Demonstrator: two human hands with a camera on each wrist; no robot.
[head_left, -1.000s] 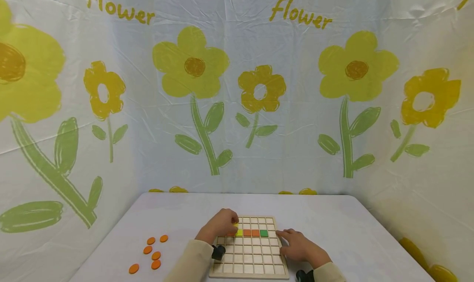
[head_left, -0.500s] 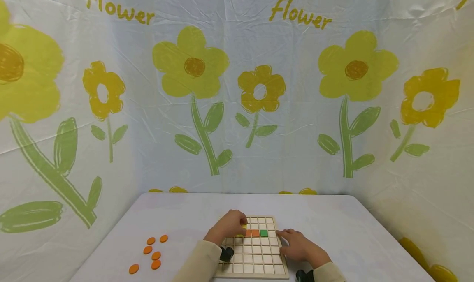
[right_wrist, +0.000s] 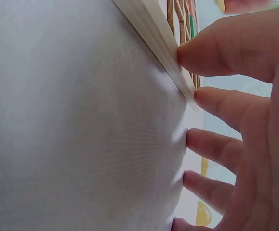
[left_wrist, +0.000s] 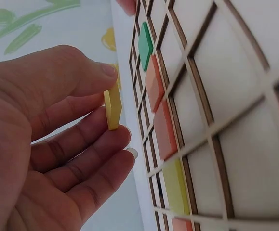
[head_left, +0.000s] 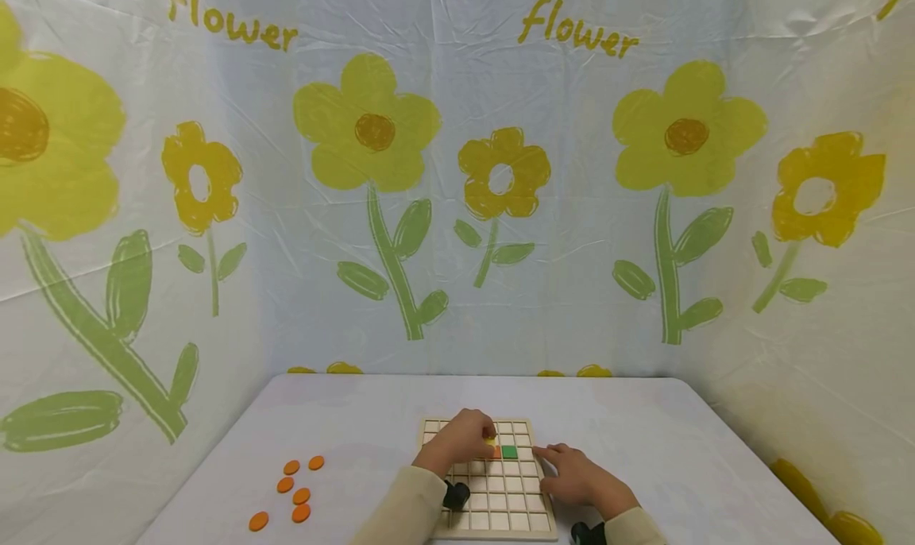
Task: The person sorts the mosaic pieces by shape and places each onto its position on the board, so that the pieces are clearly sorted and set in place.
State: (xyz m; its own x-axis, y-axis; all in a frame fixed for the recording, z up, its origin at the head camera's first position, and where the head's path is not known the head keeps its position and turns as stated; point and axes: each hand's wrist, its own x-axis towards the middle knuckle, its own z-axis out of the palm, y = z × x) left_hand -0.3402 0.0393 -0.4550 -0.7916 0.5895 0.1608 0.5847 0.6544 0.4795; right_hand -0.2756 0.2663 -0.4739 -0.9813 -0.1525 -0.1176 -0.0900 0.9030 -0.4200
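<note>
In the left wrist view my left hand (left_wrist: 57, 139) pinches a yellow square tile (left_wrist: 113, 106) between thumb and fingers, held apart from the board. The head view has this left hand (head_left: 461, 438) over the upper rows of a wooden grid board (head_left: 498, 501). One row of the board holds a green tile (left_wrist: 145, 46), orange-red tiles (left_wrist: 166, 130) and a yellow-green tile (left_wrist: 176, 185), partly covered by the left hand in the head view. My right hand (head_left: 582, 475) rests at the board's right side; its thumb and index fingertip touch the wooden rim (right_wrist: 163, 45), the other fingertips the table.
Several orange discs (head_left: 302, 512) lie scattered on the white table (head_left: 643, 426) left of the board. A flower-printed cloth (head_left: 572, 307) hangs behind the table and along both sides.
My left hand has moved rightward across the board with the yellow tile, along the row of coloured tiles. My right hand stays at the board's right edge.
</note>
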